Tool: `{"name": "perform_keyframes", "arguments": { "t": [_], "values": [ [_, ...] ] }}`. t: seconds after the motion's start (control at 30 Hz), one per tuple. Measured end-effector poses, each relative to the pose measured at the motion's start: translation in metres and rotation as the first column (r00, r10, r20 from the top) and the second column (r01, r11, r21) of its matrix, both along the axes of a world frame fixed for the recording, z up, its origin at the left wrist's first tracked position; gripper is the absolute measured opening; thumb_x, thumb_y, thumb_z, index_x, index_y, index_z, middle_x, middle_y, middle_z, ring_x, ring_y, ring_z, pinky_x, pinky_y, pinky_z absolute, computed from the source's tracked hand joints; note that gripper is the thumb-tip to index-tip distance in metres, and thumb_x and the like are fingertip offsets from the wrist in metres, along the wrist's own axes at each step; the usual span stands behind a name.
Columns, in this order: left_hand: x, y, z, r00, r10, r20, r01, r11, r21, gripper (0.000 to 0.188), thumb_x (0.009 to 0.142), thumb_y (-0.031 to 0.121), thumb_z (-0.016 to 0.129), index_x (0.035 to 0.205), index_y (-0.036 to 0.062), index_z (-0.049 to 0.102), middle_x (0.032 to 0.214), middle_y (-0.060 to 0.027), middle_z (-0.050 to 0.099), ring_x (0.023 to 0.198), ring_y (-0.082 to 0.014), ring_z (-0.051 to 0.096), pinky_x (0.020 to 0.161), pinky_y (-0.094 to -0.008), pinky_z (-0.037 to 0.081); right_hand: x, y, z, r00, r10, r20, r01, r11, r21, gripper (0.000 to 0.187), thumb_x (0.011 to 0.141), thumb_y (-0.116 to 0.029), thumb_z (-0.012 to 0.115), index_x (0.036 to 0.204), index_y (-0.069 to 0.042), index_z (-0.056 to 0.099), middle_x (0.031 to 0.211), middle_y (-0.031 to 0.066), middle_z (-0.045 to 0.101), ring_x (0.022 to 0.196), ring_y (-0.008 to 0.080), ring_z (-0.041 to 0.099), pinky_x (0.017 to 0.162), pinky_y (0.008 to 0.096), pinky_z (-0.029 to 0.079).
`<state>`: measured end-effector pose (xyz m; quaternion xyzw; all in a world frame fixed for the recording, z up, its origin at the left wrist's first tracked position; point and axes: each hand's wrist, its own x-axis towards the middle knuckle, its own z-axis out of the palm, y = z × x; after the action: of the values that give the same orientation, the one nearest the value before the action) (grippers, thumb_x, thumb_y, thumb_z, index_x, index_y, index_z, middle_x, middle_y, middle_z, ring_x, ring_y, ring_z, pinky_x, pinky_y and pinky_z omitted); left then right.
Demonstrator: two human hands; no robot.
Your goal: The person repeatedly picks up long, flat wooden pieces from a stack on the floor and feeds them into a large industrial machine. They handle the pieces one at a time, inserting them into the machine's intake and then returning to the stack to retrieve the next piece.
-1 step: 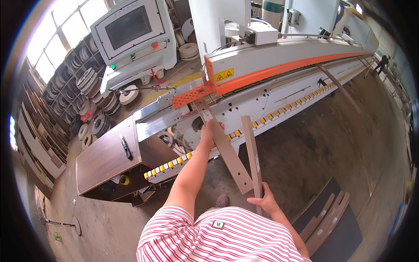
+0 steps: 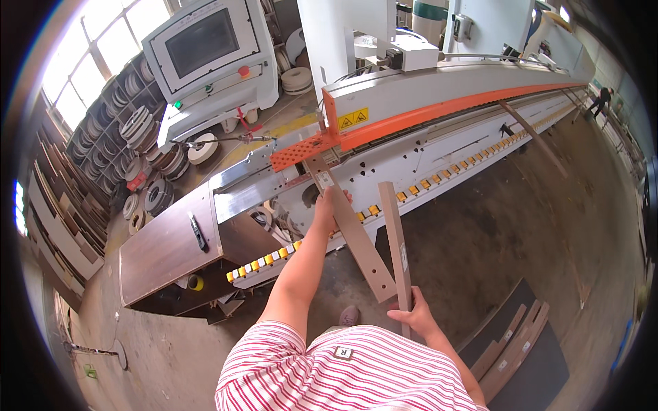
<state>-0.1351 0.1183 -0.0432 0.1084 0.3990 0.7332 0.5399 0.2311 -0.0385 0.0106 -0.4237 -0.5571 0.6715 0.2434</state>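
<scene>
My left hand (image 2: 330, 207) is closed around a long taupe panel strip (image 2: 364, 257) with holes near its close end. The strip's far end lies on the machine bed (image 2: 384, 166), by the perforated orange plate (image 2: 301, 152). Its near end sticks out past the bed toward me. In my right hand (image 2: 415, 314) is a second narrow taupe strip (image 2: 393, 229), gripped near its lower end and held steeply beside the first. A white label shows on each strip.
A row of yellow rollers (image 2: 425, 183) edges the bed, beneath a long orange guard (image 2: 425, 114). To the left are a brown cabinet (image 2: 168, 250) carrying a black-handled tool (image 2: 197, 231), and a control console (image 2: 205, 51). More strips (image 2: 510, 346) lie on a dark panel (image 2: 548, 366) at lower right.
</scene>
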Motion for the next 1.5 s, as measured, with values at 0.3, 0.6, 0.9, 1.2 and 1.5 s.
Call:
{"name": "perform_keyframes", "arguments": {
  "t": [0.3, 0.6, 0.9, 1.2, 1.5],
  "values": [
    [-0.033, 0.036, -0.017, 1.0, -0.007, -0.003, 0.007, 1.0, -0.009, 0.044, 0.106, 0.041, 0.035, 0.114, -0.0004, 0.05, 0.098, -0.0172, 0.065, 0.083, -0.0288, 0.066, 0.077, -0.044, 0.058, -0.039, 0.021, 0.005, 1.0, 0.008, 0.013, -0.009, 0.998, 0.068, 0.08, 0.07, -0.029, 0.088, 0.13, 0.001, 0.046, 0.118, 0.0126, 0.06, 0.107, 0.0189, 0.057, 0.094, 0.0331, 0.046],
    [-0.041, 0.054, -0.006, 0.999, 0.034, -0.037, -0.038, 0.99, -0.137, 0.05, 0.106, 0.047, 0.029, 0.113, 0.003, 0.051, 0.087, -0.0143, 0.065, 0.077, -0.0283, 0.065, 0.073, -0.044, 0.057, -0.055, 0.038, 0.008, 0.902, -0.122, -0.413, 0.046, 0.981, -0.191, 0.069, 0.075, 0.0, 0.077, 0.131, -0.008, 0.039, 0.159, 0.0209, 0.021, 0.137, 0.0337, 0.04, 0.113, 0.0493, 0.034],
    [-0.036, 0.071, -0.009, 1.0, 0.002, -0.02, -0.005, 0.985, -0.172, 0.054, 0.105, 0.05, 0.028, 0.111, 0.0016, 0.052, 0.084, -0.0151, 0.063, 0.075, -0.0283, 0.065, 0.071, -0.0439, 0.058, -0.048, 0.055, 0.02, 0.903, -0.121, -0.413, 0.023, 0.972, -0.233, 0.06, 0.076, 0.001, 0.075, 0.123, -0.01, 0.041, 0.157, 0.0221, 0.025, 0.139, 0.0309, 0.036, 0.115, 0.0488, 0.03],
    [0.02, 0.142, -0.009, 1.0, 0.016, 0.015, -0.013, 0.98, -0.198, 0.054, 0.104, 0.052, 0.033, 0.11, 0.0023, 0.053, 0.078, -0.015, 0.063, 0.069, -0.0291, 0.064, 0.065, -0.0458, 0.057, 0.001, 0.113, 0.028, 0.961, -0.057, -0.271, 0.031, 0.994, -0.1, 0.061, 0.071, -0.007, 0.081, 0.121, -0.006, 0.046, 0.152, 0.0193, 0.037, 0.131, 0.0227, 0.043, 0.112, 0.0442, 0.034],
    [0.117, 0.075, 0.027, 0.881, -0.173, -0.44, 0.176, 0.984, -0.035, 0.056, 0.1, 0.054, 0.045, 0.131, 0.0081, 0.045, 0.12, -0.0092, 0.061, 0.119, -0.0225, 0.051, 0.102, -0.0447, 0.037, 0.003, 0.089, 0.046, 0.694, -0.466, 0.549, 0.053, 0.793, 0.607, 0.07, 0.067, -0.039, 0.085, 0.112, -0.004, 0.045, 0.104, 0.0193, 0.064, 0.096, 0.0382, 0.065, 0.083, 0.0453, 0.052]
  ]
}}
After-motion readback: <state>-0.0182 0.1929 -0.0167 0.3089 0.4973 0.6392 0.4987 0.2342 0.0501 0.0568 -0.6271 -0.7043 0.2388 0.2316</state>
